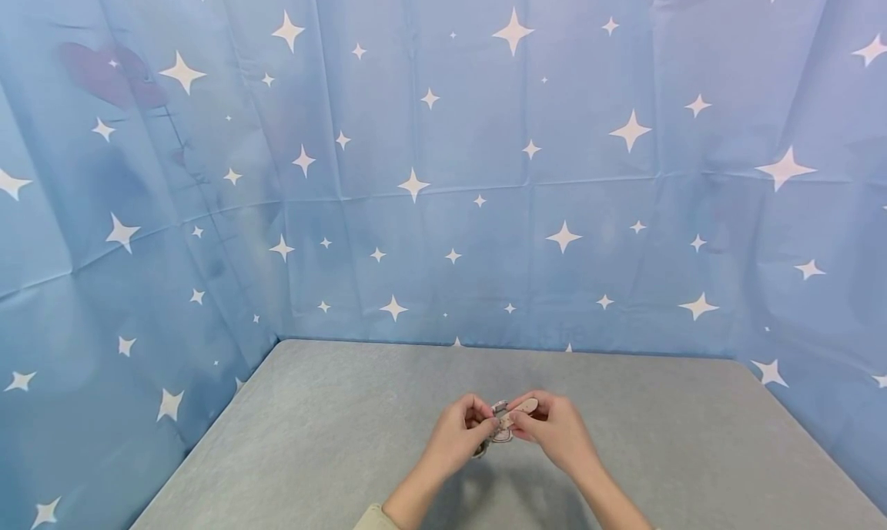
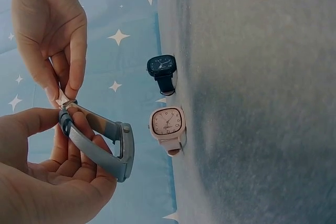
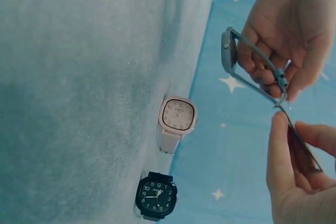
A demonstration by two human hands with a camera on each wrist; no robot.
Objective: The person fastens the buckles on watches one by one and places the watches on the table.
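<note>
A wristwatch with a grey-blue strap [image 2: 100,153] is held between both hands above the table. My left hand [image 1: 457,434] grips it near the buckle, with thumb and fingers on the strap; the case [image 3: 229,51] hangs out to the side. My right hand [image 1: 554,431] pinches the free strap end [image 1: 524,409], which passes through the buckle area [image 3: 282,82]. The strap forms a loop. Beyond the hands, a pale pink watch [image 2: 168,121] and a black watch [image 3: 156,196] lie on the table, mostly covered by the hands in the head view.
The grey table [image 1: 333,437] spreads around and below the hands. A blue curtain with white stars [image 1: 478,129] stands along its back and left side.
</note>
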